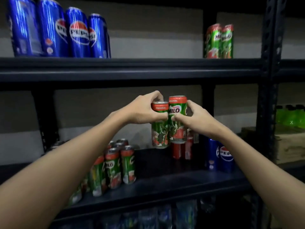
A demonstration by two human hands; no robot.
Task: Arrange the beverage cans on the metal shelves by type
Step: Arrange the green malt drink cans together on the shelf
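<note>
My left hand (145, 109) grips a green and red Milo can (159, 134) near its top. My right hand (196, 120) grips a second Milo can (177, 128) right beside it. Both cans hang side by side above the middle shelf (165, 184). A cluster of several Milo cans (115, 164) stands at the left of that shelf. Red cans (181, 150) stand behind the held pair, and two blue Pepsi cans (219, 156) stand to the right. On the upper shelf (132, 70) several Pepsi cans (66, 32) line the left and two Milo cans (219, 41) stand at the right.
A black perforated upright post (270, 66) frames the rack on the right. Beyond it are green bottles (290, 116) on a wooden crate (288, 146). Blurred packs sit on the lowest level (165, 215). Bare shelf surface lies between the Milo cluster and the Pepsi cans.
</note>
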